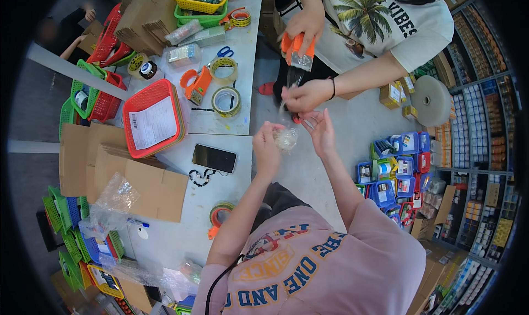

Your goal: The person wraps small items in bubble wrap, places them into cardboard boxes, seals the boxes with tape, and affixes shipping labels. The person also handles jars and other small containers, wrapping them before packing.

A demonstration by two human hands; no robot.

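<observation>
My left hand [266, 149] is closed around a small bundle wrapped in clear plastic [286, 140], held in front of me beyond the table's edge. My right hand [320, 131] is raised just to the right of the bundle, its fingers apart, with nothing visible in them. Facing me, a co-worker grips an orange tape dispenser [298, 51] in one hand. The co-worker's other hand [306, 97], with a dark wristband, pinches a strip of clear tape [295, 77] close above the bundle.
On the white table [187, 216] at left lie a phone [214, 158], a bead bracelet [201, 178], flat cardboard [146, 185], red baskets [152, 117], tape rolls [226, 102] and another orange dispenser [198, 85]. Blue bins [382, 192] and stocked shelves [476, 122] stand at right.
</observation>
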